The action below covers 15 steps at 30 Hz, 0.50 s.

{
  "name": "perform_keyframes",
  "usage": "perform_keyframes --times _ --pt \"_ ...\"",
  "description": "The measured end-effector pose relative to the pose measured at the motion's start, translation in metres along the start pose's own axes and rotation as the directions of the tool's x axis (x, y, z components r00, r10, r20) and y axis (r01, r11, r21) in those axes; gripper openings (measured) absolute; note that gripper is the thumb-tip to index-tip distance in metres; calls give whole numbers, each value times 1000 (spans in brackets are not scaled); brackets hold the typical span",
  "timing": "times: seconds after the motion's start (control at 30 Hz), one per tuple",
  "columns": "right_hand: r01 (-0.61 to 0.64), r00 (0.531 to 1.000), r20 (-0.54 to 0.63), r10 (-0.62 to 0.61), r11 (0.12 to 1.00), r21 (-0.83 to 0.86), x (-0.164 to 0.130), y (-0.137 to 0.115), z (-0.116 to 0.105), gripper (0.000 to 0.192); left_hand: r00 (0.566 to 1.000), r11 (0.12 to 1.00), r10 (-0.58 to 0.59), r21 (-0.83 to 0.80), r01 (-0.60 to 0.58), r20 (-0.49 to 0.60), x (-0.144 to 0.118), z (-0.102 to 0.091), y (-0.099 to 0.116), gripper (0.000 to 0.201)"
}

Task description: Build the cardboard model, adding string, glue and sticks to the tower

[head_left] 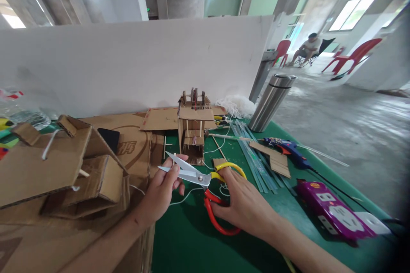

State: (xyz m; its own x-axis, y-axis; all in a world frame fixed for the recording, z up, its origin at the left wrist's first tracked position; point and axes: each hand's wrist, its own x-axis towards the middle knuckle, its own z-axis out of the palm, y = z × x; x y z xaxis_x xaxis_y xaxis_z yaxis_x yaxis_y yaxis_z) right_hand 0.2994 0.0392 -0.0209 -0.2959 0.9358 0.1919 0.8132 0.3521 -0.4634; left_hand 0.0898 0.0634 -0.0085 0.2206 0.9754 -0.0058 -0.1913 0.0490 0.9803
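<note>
My right hand [243,196] grips a pair of scissors [200,178] by its yellow and red handles. The steel blades are spread apart and point left. Between and beside them is my left hand [165,185], its fingers pinched on a thin pale stick [174,158], mostly hidden by the blades and fingers. Just beyond the blades stands a cardboard model [195,115] with thin upright sticks and small cardboard wheels on top. White string [187,198] runs over the green table under the scissors.
A cardboard structure [48,158] fills the left side. On the right lie glue sticks [253,158], a blue glue gun [288,149], a cardboard scrap [272,160] and a purple power strip [333,209]. A steel thermos [272,102] stands behind, beside a heap of string [237,106].
</note>
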Motion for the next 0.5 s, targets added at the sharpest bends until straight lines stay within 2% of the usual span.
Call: perform_keyframes --times 0.1,0.27,0.4,0.5 --pt "6 1000 -21 -6 999 -37 0 1 -1 33 1000 1000 23 -6 -23 -10 -1 -5 -2 39" --pt "-31 999 -31 30 999 -37 -1 1 -8 34 992 987 122 -105 -123 -13 -1 -11 -8 30" --pt "-21 999 -36 19 998 -57 -4 2 -9 39 990 991 136 -14 -136 -41 -2 -8 -9 32" --pt "-9 1000 -25 7 997 -78 -3 4 -7 37 993 992 121 40 -121 -4 -4 -5 -8 29"
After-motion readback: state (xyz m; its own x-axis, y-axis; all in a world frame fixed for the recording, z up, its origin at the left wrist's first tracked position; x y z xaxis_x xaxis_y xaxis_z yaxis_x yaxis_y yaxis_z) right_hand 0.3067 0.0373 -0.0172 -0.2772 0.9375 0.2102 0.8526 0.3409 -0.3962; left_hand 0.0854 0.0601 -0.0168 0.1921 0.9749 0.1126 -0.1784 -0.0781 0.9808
